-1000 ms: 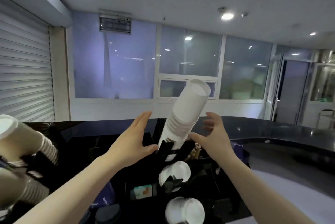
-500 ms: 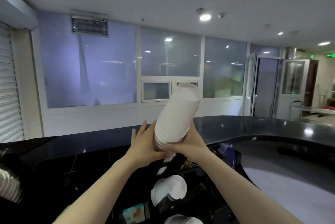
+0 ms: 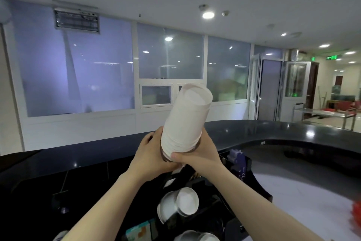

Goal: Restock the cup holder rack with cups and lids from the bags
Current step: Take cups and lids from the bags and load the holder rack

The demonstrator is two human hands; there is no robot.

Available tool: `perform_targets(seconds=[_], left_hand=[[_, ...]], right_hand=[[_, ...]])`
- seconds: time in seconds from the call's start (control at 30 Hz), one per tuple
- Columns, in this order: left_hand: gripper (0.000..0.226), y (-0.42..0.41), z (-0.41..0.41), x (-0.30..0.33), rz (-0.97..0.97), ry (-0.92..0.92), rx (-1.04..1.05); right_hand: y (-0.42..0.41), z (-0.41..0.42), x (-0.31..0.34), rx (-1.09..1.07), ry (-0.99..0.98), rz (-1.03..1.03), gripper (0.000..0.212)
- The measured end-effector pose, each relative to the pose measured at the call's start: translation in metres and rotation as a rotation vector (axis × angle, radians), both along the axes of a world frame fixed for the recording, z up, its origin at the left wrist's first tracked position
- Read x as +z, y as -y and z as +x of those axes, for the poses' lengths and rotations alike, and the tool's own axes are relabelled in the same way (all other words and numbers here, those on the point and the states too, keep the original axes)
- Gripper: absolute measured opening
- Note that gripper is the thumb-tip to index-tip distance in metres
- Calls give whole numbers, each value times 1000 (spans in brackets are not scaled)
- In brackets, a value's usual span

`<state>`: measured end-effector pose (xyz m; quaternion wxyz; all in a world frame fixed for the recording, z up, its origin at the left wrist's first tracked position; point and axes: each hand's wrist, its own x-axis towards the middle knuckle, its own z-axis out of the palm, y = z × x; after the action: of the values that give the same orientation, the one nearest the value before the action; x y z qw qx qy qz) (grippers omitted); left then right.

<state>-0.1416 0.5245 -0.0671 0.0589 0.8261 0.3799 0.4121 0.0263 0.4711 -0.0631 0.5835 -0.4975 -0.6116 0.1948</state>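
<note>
Both hands gripped the lower end of the cup stack: the left hand curled round its left side, the right hand wrapped round the front and right, thumb across the rims. Most of the stack rose above that grip, tilted up and to the right, over the black rack. Held so low, it looked top-heavy; a sideways nudge might have split the nested cups or missed the slot. Below sat filled slots of cups, beside the dark counter.
</note>
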Motion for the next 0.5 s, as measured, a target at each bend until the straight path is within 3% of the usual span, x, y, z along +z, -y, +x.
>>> perform_targets(seconds=[0.2, 0.4, 0.5], left_hand=[[103, 13, 3, 8, -54, -45, 71], [124, 20, 7, 10, -135, -94, 130], [126, 36, 9, 12, -57, 14, 67]], right_hand=[[14, -4, 8, -16, -28, 50, 90], [38, 9, 37, 18, -121, 191, 87], [58, 19, 44, 66, -96, 245, 85]])
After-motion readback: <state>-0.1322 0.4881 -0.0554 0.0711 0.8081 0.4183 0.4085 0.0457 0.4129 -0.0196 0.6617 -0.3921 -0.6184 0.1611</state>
